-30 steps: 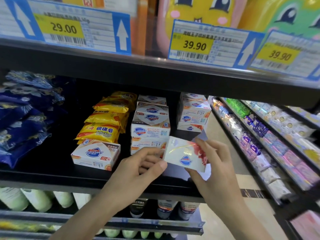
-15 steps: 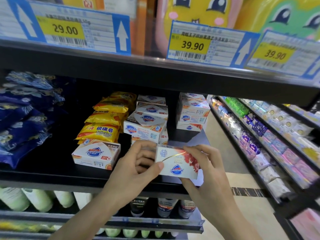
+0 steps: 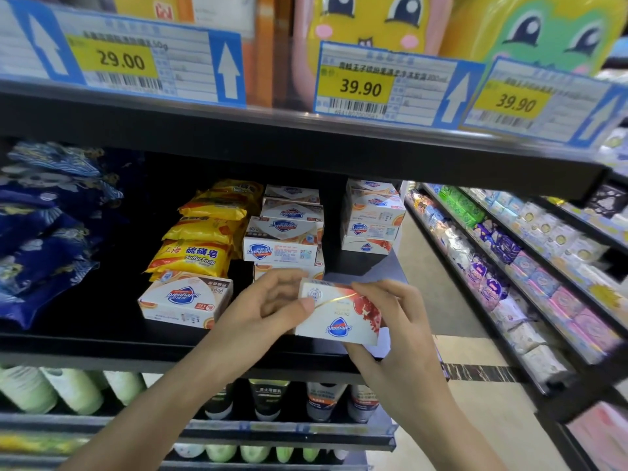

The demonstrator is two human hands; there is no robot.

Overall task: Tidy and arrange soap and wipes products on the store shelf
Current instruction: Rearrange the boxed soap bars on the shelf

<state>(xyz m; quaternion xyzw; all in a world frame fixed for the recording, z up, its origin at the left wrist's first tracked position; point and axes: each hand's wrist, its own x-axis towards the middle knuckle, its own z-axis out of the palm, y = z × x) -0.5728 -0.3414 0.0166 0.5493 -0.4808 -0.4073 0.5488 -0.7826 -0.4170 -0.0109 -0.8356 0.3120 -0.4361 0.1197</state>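
A white Safeguard soap box [image 3: 338, 316] with a red pomegranate print is held upside down in front of the black shelf [image 3: 102, 338]. My left hand [image 3: 272, 309] pinches its left end and my right hand [image 3: 390, 321] grips its right side and underside. Behind it stands a stack of white Safeguard boxes [image 3: 283, 237], its top box skewed. A single orange-trimmed soap box [image 3: 185, 299] lies at the front left. Yellow sulfur soap packs [image 3: 200, 248] are piled behind that box. Another soap box stack [image 3: 372, 217] sits at the shelf's right end.
Dark blue wipes packs [image 3: 44, 232] fill the shelf's left part. Price tags [image 3: 360, 86] line the upper shelf edge. Bottles and tubes [image 3: 268, 399] stand on the lower shelf. A second shelving unit with small packs [image 3: 509, 266] runs along the aisle at right.
Both hands have brought the pomegranate box slightly left and lower, turning it so the logo faces me upside down. The top box of the middle stack has become skewed.
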